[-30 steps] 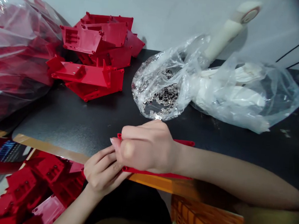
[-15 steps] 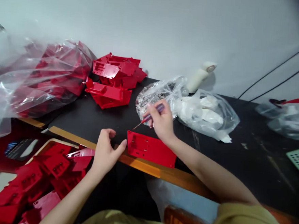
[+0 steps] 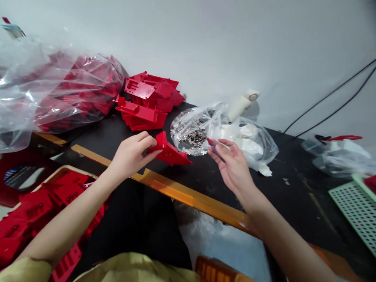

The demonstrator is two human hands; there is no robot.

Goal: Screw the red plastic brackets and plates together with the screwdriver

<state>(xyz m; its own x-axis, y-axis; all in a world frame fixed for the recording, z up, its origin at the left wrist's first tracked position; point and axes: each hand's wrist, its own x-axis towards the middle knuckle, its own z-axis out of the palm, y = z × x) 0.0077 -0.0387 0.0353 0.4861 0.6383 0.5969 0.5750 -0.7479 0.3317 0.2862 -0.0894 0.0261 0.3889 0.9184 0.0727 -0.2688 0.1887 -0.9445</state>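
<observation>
My left hand (image 3: 131, 153) grips a flat red plastic panel (image 3: 170, 153) by its left end and holds it tilted just above the black tabletop (image 3: 211, 181). My right hand (image 3: 231, 163) hovers to the right of the panel, palm up, with a small red-and-purple tool (image 3: 212, 143) held loosely in its fingers. Just behind both hands lies a clear bag of small shiny metal pieces (image 3: 192, 132).
A stack of red panels (image 3: 147, 99) sits at the back, beside a large clear bag of red parts (image 3: 46, 92) on the left. More red parts fill a tray (image 3: 31, 216) below the table edge. A bag of white parts (image 3: 249, 141), a green perforated tray (image 3: 360, 209) and cables lie to the right.
My left hand has picked the red panel up from the table edge and lifted it leftward. My right hand has drawn back from the metal-pieces bag and turned palm up. The view has shifted.
</observation>
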